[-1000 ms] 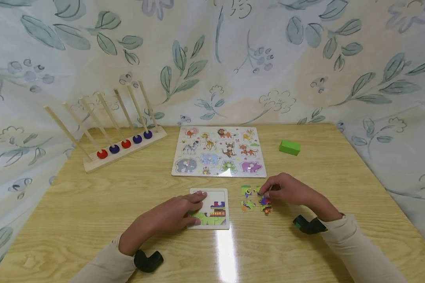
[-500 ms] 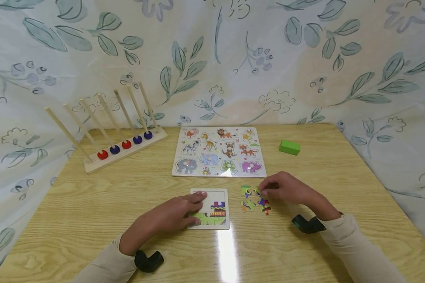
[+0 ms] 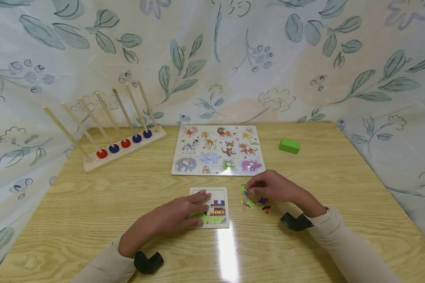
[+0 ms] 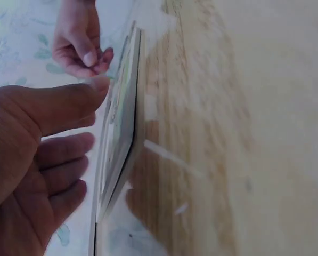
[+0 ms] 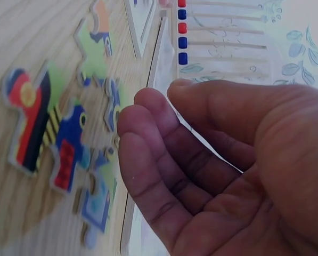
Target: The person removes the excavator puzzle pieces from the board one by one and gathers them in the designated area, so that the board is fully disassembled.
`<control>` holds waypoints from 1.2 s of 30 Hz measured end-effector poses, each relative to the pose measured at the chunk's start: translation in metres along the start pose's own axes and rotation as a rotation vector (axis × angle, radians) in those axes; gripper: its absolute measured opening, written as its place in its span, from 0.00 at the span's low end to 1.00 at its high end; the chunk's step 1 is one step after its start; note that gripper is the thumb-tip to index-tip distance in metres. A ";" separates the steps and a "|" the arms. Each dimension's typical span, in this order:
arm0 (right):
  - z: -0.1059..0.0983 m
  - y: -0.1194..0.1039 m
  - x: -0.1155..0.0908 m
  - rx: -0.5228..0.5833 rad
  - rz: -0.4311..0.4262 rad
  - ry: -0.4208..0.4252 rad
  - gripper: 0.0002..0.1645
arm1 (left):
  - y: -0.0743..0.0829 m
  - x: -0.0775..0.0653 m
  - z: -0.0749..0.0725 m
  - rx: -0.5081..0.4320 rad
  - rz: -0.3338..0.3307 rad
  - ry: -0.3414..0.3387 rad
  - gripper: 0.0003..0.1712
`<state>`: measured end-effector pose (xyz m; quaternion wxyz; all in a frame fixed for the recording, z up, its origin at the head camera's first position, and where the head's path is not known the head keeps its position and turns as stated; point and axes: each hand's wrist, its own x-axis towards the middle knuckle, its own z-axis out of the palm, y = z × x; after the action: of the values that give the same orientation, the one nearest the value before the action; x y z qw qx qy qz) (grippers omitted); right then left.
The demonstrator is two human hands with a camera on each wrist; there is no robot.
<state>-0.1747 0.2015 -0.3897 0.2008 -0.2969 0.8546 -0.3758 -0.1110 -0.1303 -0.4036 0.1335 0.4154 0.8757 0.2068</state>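
Note:
In the head view my left hand [image 3: 173, 214] rests over the left part of a small framed tray puzzle [image 3: 227, 220], its fingers spread on the board. Part of a colourful train picture [image 3: 217, 210] is laid in the tray. My right hand [image 3: 274, 186] is over the loose jigsaw pieces right of the tray, its fingertips near the upper left one. In the right wrist view the thumb and fingers are bent, with a gap and nothing visible between them. A red, black and blue piece [image 5: 44, 128] and a green-orange piece [image 5: 92, 50] lie on the table beside that hand.
Behind the tray lies an animal peg puzzle board [image 3: 217, 151]. A wooden rack [image 3: 125, 151] with upright rods and red and blue beads stands at the back left. A green block [image 3: 289, 146] is at the back right. Patterned fabric [image 3: 212, 63] hangs behind the table.
My right hand has shifted left, from the upper right loose piece to the upper left one. The left hand has stayed on the tray, its fingers reaching slightly further right.

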 end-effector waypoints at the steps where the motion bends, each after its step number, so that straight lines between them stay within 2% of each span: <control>1: 0.000 -0.001 0.001 0.001 -0.004 -0.002 0.09 | 0.001 0.000 -0.001 -0.013 -0.001 -0.010 0.26; 5: 0.002 -0.004 0.006 0.008 -0.020 -0.012 0.09 | 0.004 -0.001 -0.002 -0.048 -0.006 -0.050 0.26; 10: 0.006 -0.010 0.013 0.003 -0.028 -0.030 0.10 | 0.004 -0.001 -0.002 -0.069 0.009 -0.068 0.26; 23: 0.017 -0.022 0.028 -0.035 -0.102 -0.064 0.11 | 0.006 -0.003 -0.002 -0.043 -0.032 -0.142 0.27; 31: 0.026 -0.027 0.037 -0.015 -0.147 -0.096 0.11 | 0.007 -0.002 0.001 0.008 -0.029 -0.117 0.27; 36: 0.029 -0.029 0.040 -0.004 -0.147 -0.107 0.11 | 0.007 -0.002 0.002 0.049 -0.017 -0.092 0.27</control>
<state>-0.1775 0.1440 -0.3905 0.2175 -0.3787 0.8194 -0.3713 -0.1045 -0.1279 -0.4016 0.1654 0.4200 0.8770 0.1647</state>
